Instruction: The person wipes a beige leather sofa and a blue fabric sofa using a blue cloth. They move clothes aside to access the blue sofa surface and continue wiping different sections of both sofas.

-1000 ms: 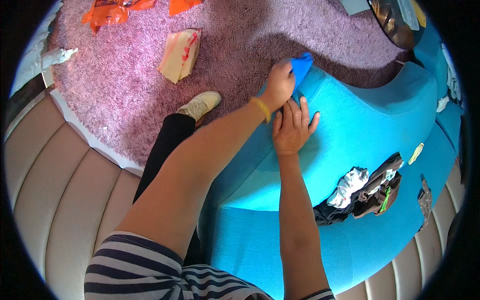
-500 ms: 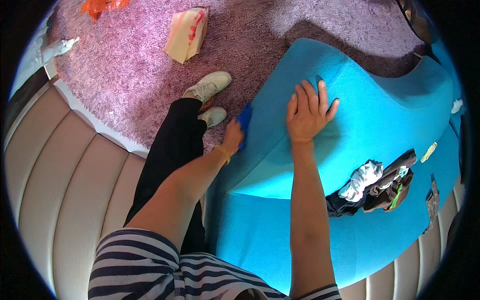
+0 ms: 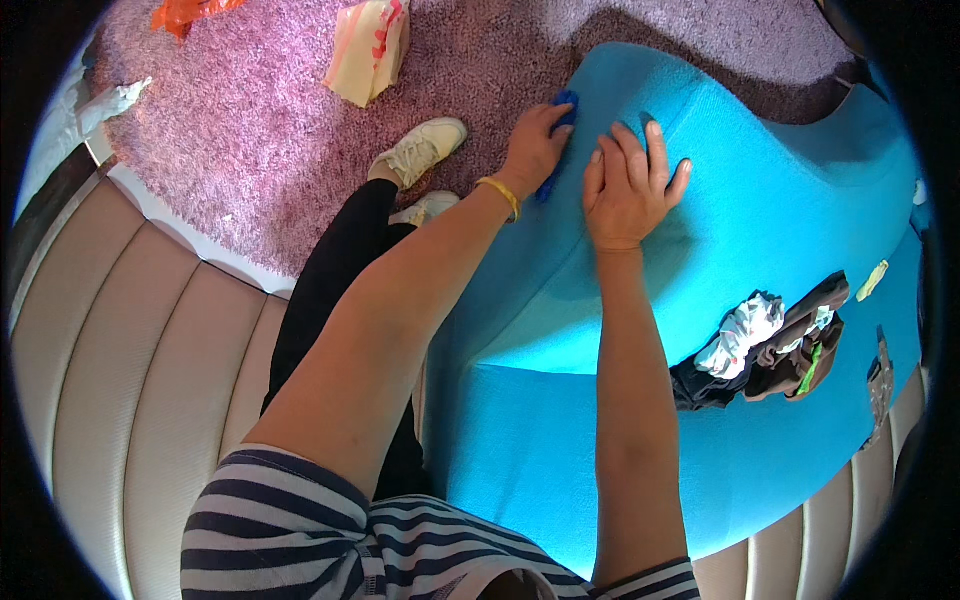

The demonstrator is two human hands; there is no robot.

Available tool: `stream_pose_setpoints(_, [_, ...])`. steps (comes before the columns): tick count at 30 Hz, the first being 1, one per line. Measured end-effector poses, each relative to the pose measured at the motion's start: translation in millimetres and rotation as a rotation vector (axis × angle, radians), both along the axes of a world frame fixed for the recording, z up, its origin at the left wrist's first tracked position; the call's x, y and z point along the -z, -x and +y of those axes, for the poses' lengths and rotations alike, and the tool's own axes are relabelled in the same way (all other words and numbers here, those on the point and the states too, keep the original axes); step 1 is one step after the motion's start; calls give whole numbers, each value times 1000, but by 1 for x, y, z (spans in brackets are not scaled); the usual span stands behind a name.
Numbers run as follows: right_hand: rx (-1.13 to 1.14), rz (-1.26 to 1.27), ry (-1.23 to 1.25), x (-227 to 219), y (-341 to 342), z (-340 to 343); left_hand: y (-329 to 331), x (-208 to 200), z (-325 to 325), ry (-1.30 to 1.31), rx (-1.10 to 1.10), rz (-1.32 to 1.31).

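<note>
Head view: left hand (image 3: 537, 143), yellow band at wrist, fingers bent over a dark-blue soft cloth (image 3: 567, 99); has hold of it against the side of the bright-blue fabric-covered curved sofa (image 3: 760, 200). Palm side hidden, so how tight the grip is can't be told. Right hand (image 3: 628, 192) lies palm down on the sofa top, fingers loosely spread, holding nothing visible. Crumpled white patterned cloth (image 3: 742, 335) and dark-brown cloth garment (image 3: 800, 345) bunched near right forearm.
</note>
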State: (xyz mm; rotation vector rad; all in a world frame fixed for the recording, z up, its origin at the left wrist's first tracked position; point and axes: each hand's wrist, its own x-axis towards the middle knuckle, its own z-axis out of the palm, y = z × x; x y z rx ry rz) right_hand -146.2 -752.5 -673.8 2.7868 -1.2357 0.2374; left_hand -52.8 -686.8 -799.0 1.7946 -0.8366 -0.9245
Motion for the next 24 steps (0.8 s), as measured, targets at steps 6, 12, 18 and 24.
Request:
stream_pose_setpoints(6, [9,-9,23,9,5,3,51,4,145,-356,-60,165])
stream_pose_setpoints(12, [7,3,44,10,-2,1,93,-24,302,-901,35,397])
stream_pose_setpoints(18, [0,27,26,5,-1,1,79,-79,217,-930,56,129])
stream_pose_setpoints(24, [6,-126,-83,-15,-6,-4,40,-162,102,-367,-166,340])
